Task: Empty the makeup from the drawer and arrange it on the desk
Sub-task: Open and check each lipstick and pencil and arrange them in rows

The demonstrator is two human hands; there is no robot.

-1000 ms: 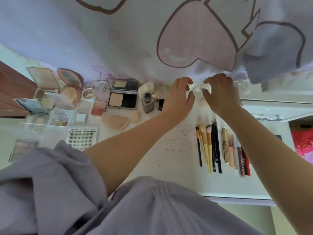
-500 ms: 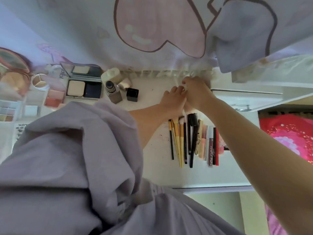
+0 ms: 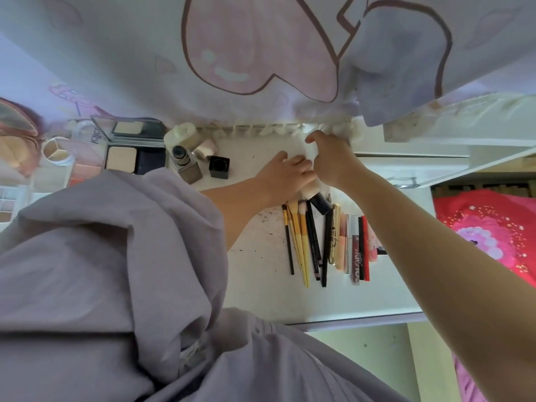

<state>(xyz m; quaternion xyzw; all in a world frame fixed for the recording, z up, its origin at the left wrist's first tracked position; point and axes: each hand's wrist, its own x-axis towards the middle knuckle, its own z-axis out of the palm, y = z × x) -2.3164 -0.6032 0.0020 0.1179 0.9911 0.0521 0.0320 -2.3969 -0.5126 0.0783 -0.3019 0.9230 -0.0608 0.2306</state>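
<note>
A: Looking down from above, what fills most of the view?

B: A lilac garment (image 3: 95, 285) covers the lower left, and a pale curtain (image 3: 261, 53) with a pink heart shape hangs across the top. Between them lies the white desk (image 3: 261, 285)

A: And the hands?

B: Both arms reach to the far edge of the desk. The left hand (image 3: 285, 177) lies palm down, fingers loosely together; the right hand (image 3: 333, 161) is just beside it, touching it, fingers curled by the curtain's fringe. Something pale shows between them, but I cannot tell whether either hand grips it

A: Where is the makeup?

B: Out on the desk. A row of brushes and pencils (image 3: 304, 242) lies side by side just below the hands, with lip tubes (image 3: 359, 250) right of them. To the left, an open powder compact (image 3: 133, 146) stands with its mirror up, then a small bottle (image 3: 185, 163) and a black cube cap (image 3: 219, 166). More palettes (image 3: 8, 198) sit at the far left, partly cut off

A: The drawer?

B: A white drawer front (image 3: 406, 169) shows to the right; its inside is hidden
</note>
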